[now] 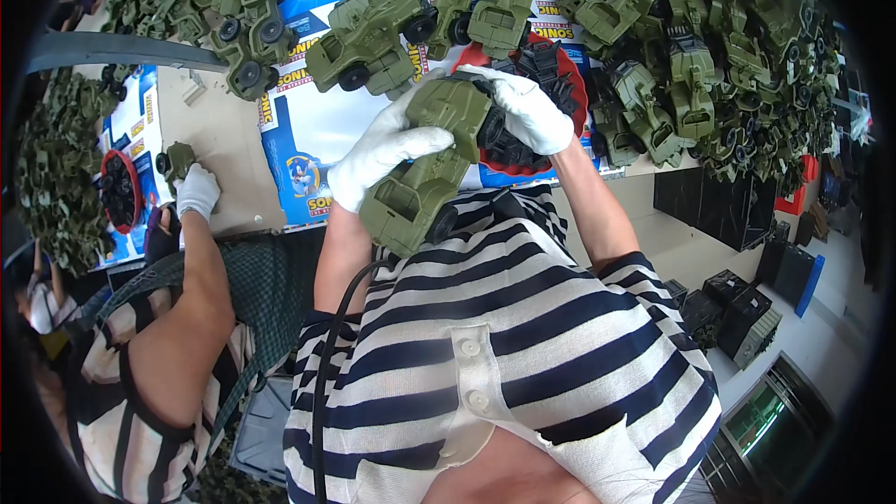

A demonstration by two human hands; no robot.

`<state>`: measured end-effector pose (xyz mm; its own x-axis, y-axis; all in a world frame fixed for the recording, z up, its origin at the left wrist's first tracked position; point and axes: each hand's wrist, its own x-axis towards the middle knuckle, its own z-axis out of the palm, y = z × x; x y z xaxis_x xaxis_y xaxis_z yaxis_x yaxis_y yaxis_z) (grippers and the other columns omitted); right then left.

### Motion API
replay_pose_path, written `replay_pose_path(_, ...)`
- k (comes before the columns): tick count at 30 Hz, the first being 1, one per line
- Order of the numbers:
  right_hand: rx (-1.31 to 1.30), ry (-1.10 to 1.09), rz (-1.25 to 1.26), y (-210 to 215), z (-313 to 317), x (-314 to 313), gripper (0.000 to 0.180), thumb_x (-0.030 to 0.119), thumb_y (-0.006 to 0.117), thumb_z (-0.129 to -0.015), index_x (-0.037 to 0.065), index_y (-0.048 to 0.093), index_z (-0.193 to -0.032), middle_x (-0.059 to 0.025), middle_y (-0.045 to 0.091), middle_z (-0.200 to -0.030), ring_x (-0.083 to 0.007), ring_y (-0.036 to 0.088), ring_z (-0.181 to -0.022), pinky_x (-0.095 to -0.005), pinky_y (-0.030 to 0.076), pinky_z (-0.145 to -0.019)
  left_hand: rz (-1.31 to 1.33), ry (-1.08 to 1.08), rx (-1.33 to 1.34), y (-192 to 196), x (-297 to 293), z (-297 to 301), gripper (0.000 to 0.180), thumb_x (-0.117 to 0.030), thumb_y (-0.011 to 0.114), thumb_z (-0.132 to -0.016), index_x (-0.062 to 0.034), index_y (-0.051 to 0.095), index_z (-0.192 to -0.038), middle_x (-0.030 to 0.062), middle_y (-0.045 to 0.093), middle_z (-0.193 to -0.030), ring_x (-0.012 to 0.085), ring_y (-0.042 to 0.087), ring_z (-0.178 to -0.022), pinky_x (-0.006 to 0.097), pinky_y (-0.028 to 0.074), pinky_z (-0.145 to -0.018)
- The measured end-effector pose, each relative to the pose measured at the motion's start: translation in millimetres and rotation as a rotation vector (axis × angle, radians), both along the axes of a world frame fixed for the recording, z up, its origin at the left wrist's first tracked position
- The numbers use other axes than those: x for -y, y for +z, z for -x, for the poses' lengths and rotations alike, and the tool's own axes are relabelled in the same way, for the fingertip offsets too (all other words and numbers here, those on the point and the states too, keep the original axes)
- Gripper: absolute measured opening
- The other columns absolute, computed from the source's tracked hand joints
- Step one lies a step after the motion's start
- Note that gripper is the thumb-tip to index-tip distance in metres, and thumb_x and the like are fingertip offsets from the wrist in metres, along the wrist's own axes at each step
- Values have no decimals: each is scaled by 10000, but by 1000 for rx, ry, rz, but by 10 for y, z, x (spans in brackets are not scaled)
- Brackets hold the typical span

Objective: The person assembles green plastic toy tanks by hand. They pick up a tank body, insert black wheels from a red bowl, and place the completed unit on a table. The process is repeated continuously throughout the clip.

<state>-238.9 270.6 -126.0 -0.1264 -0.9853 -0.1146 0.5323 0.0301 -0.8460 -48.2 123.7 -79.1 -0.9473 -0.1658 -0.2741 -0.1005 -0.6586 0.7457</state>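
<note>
An olive-green toy jeep [425,168] is tilted in front of my chest, its open body facing up. My left hand [387,151], in a white glove, wraps round its left side with the thumb across the top. At the jeep's far end, my gloved right hand [527,110] has its fingers bent over the edge beside a dark part; the thumb is hidden. Under my right hand stands a red tray [581,98] of small black parts [551,65]. One black wheel [441,222] shows at the jeep's near end.
More green toy jeeps [373,37] crowd the table's far side and pile up at the right [691,84]. Printed blue-and-white sheets [303,163] cover the tabletop. To my left, a co-worker's gloved hand [198,191] holds a green toy near another red tray [138,189]. Black crates [714,205] stand at right.
</note>
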Motion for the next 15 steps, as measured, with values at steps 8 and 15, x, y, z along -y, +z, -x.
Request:
replay_pose_path(8,-411,-257,40,54,-206,253,479,397,469,-1019,19,563,-1299,-99,603,-1264,-189,540,-1176,-332,393,-1046,148,280,-18,-214,-240,160,864,40,750,-778,-34,300,-1512,67,538,-1345,140,517,-1205,318,411,-1038)
replay_pose_path(15,-802,-466,65,49,-506,295,408,253,561,-935,-24,560,-1235,-180,585,-1213,-300,576,-1123,-353,417,-1025,203,398,-251,-510,-195,105,1096,-471,916,-595,-22,400,-1451,87,488,-1415,208,488,-1291,352,389,-1091)
